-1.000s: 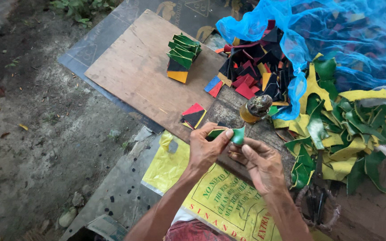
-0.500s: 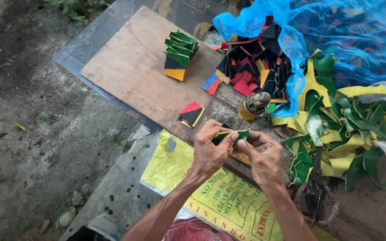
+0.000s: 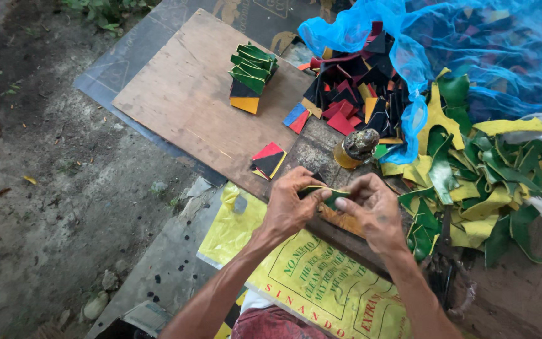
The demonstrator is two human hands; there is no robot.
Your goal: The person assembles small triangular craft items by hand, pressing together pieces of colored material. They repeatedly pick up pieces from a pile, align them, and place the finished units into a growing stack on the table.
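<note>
Just below centre, the left hand [image 3: 290, 204] and right hand [image 3: 371, 207] meet, both pinching a small green piece [image 3: 330, 196] folded between fingertips, with the glue pot [image 3: 354, 149] close at twelve o'clock, handy

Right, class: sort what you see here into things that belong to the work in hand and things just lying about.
In the work:
left hand and right hand, both pinching a green folded piece
stack of green folded pieces
glue pot
heap of coloured squares
wooden board

Lying about:
blue net
green and yellow offcuts
yellow printed sack
</note>
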